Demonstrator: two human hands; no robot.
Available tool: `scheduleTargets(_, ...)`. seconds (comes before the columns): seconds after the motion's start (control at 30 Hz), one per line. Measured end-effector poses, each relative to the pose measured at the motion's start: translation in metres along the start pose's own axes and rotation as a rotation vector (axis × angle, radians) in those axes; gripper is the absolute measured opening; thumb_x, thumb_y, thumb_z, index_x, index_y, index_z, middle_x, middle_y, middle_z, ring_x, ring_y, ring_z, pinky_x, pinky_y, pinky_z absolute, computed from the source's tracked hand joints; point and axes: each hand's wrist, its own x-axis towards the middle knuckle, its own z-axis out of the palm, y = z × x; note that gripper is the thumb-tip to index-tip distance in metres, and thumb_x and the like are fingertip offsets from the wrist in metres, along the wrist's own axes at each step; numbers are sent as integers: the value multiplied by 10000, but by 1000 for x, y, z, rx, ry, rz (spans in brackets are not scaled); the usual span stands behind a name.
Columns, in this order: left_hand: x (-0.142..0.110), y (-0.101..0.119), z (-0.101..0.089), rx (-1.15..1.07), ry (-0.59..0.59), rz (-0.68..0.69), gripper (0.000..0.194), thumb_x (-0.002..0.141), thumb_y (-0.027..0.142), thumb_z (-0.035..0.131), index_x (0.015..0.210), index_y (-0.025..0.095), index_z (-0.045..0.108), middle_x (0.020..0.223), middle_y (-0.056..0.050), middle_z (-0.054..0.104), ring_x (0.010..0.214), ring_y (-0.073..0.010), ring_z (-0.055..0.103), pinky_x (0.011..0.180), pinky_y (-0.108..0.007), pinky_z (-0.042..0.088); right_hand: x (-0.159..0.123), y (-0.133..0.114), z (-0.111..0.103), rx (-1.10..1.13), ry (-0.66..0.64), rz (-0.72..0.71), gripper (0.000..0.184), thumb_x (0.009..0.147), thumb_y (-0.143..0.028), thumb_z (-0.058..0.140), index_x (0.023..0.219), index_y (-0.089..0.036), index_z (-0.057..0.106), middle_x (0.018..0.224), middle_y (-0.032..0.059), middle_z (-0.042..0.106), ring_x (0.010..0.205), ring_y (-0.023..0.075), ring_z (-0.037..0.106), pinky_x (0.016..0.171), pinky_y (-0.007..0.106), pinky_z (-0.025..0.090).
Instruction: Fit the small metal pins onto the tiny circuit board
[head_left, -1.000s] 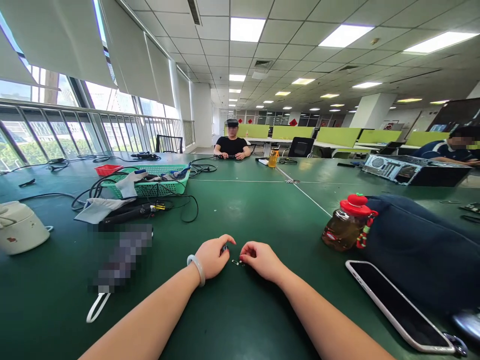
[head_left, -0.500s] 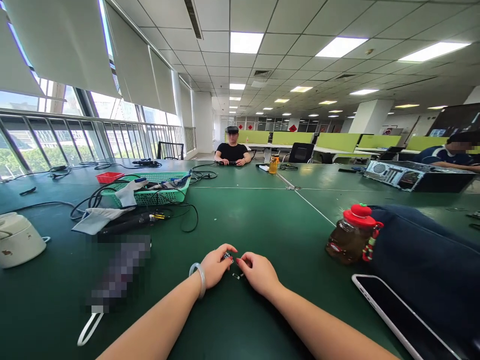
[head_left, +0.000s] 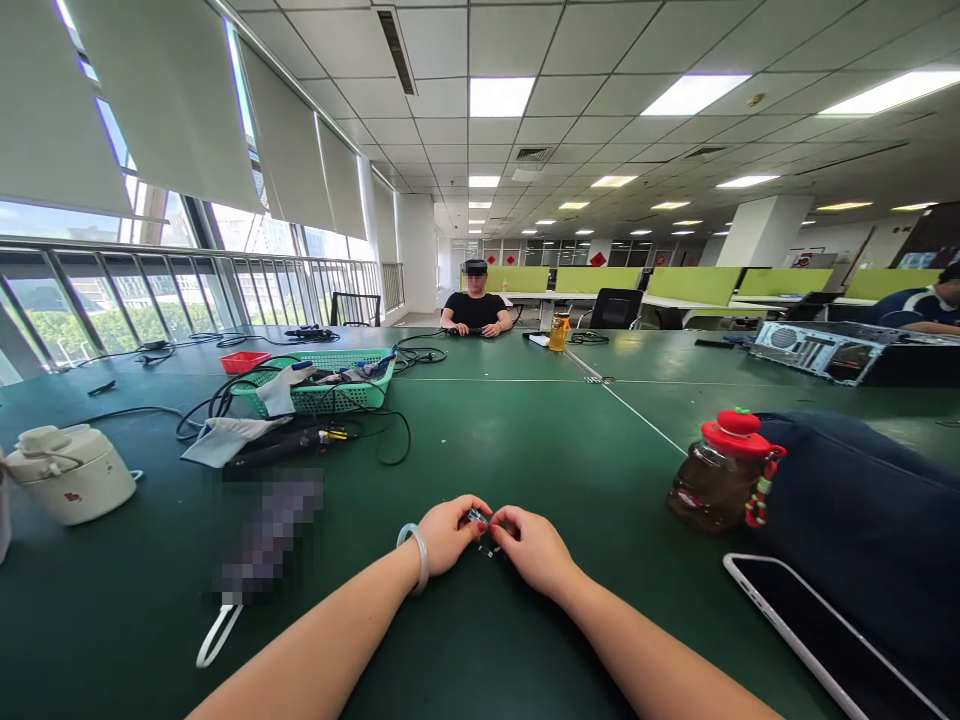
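Between thumb and fingers, my left hand (head_left: 450, 532) pinches a small bluish-silver piece (head_left: 475, 516), too small to name. A pale bangle (head_left: 417, 552) circles that wrist. My right hand (head_left: 534, 548) is close beside it, thumb and forefinger pressed together at the edge of the piece. Whatever its fingertips may hold is hidden. Below the fingertips, a tiny pale bit (head_left: 489, 552) shows against the green tabletop (head_left: 465, 640).
Left are a green basket (head_left: 352, 396) of cables, a blurred dark object with a white loop (head_left: 219, 636) and a white pot (head_left: 82, 480). Right are a red-lidded jar (head_left: 718, 475), a tablet (head_left: 817, 630) and a dark bag (head_left: 855, 510). A person (head_left: 475, 306) sits opposite.
The view has swung slightly left, so everything sits further right. My right fingertips have come closer to my left ones, against the small piece.
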Motion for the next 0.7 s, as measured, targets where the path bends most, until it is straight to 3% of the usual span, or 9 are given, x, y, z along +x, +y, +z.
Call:
scheduleTargets(0.17, -5, 0, -6, -106, -64, -20, 269, 773, 225, 457, 1020, 161, 544, 695, 7, 586, 623, -103, 516, 587, -207, 411, 0, 2, -2, 21, -31, -32, 168, 779, -301, 471, 805, -219, 615, 609, -27, 559, 542, 100, 464, 487, 196, 277)
scheduleTargets(0.7, -4, -7, -2, 40, -57, 59, 259, 782, 296, 443, 987, 212, 575, 729, 14, 631, 662, -117, 551, 626, -211, 410, -2, 2, -2, -17, -94, -85, 179, 780, -309, 462, 768, -221, 617, 671, -15, 611, 588, 105, 501, 534, 203, 306)
